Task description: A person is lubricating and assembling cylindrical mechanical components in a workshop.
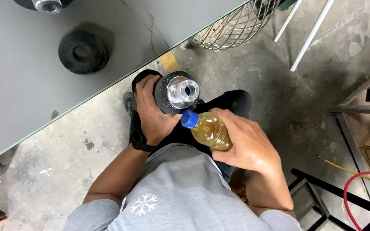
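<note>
While right hand (247,143) grips bottle (208,129) | cap aims upper-left | left hand (150,111) clasps cylinder (177,92)

Floor (279,85): bare grey concrete, stained and scuffed, with a worn yellow paint patch (169,61) near the table edge. Table (18,102): large, flat grey top with a thin pale-green edge, running diagonally across the upper left. Wire fan guard (236,25): metal, just beyond the table. White tubular legs (309,36): two, slanted, upper right. Black metal frame (339,196): lower right, with a red hose (356,182) looped by it. Light: even and diffuse
</note>
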